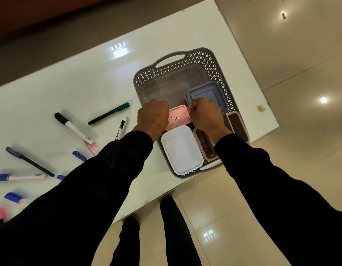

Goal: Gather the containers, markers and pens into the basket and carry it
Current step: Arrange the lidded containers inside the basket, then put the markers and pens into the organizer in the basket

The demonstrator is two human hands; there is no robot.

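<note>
Glossy beige tiled floor (293, 54) with ceiling-light reflections; a dark reddish wall runs along the 11 o'clock edge. White glossy bench (70, 83) runs diagonally, its corner at 3 o'clock.

Grey perforated basket (214, 62) with cut-out handles sits at the bench's 3 o'clock end, near the front edge. Inside it:
- blue-lidded container (206, 93) toward 2 o'clock, against the right wall
- pink-lidded container (178, 117) in the middle, with a small label reading "18"
- white-lidded container (182, 148) at 6 o'clock, touching the pink one
- two open pinkish containers with dark insides: one (203, 144) just right of the white lid, the other (238, 127) along the right wall

Left hand (154, 117) is curled over the pink container's left edge, right hand (206, 116) over its right edge, fingers bent down on it. Both appear to grip it; fingertips are hidden. Both sleeves are black.

Markers and pens lie loose on the bench from 8 to 10 o'clock, well apart from the basket:
- green pen (108, 113)
- black-capped white marker (74, 128)
- white marker (121, 127) with lettering
- dark pen with purple cap (29, 161)
- blue-capped marker (18, 177)
- blue caps (79, 155) and pink pieces partly hidden by the left sleeve
</note>
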